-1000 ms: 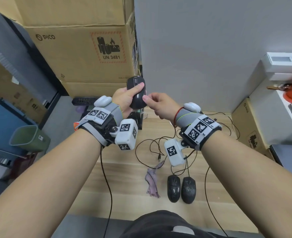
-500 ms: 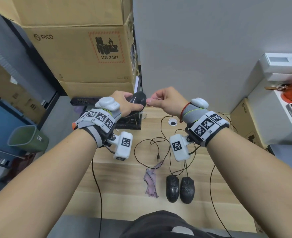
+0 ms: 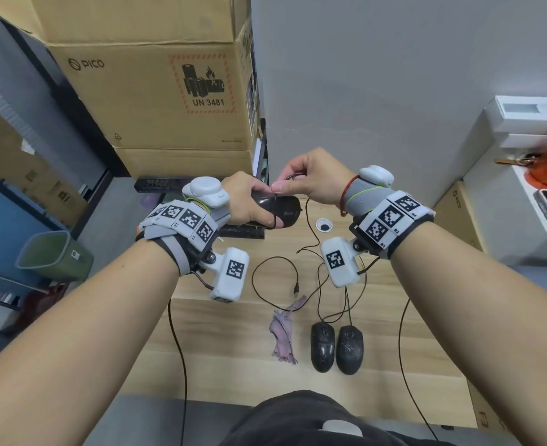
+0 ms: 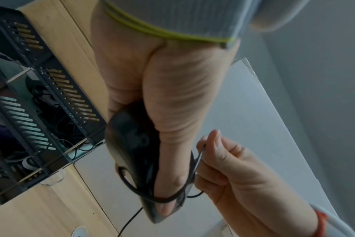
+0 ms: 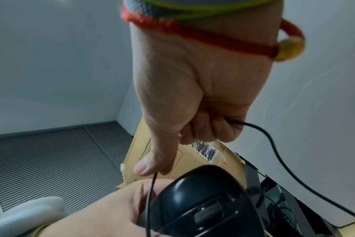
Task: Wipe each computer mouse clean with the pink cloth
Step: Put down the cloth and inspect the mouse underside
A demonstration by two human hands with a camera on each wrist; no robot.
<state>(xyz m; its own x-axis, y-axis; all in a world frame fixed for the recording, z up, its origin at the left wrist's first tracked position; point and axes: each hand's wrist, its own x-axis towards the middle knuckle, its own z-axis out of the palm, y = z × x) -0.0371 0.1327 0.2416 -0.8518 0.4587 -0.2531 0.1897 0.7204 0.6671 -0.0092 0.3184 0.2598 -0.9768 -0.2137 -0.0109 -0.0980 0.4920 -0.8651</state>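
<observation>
Left hand [image 3: 249, 201] has a black mouse [image 3: 278, 211] lifted up off the wooden surface [image 3: 220, 342], fingers and thumb curled around its body, so that grip is wrapped tight on it. From the left wrist view the thumb lies along the side of the mouse and a loop of thin black cord [image 4: 195, 166] hangs round the thumb and the mouse's front end.

Right hand [image 3: 310, 178] sits just beside it, nearly touching, with thumb and forefinger pinching that same cord right above the mouse. The other fingers [image 5: 205, 128] are curled in and the cord comes out again on the far side of the fist, then trails down toward the surface. So that grip is pressed together on the cable, not on the mouse itself.

Down near the person's body, two more black mice [image 3: 336, 347] lie side by side, practically touching, both looking dusty or speckled on top. Their cords run up the surface in loose tangles. The pink cloth [image 3: 283, 336] is lying crumpled just to the left of those two, not in either hand.

Behind the hands there's a black slotted tray [image 4: 43, 112] with cables in it, a stack of cardboard boxes [image 3: 156, 94], and a grey partition wall [image 3: 378, 75]. Green bin [image 3: 51, 254] off to the left on the floor.
</observation>
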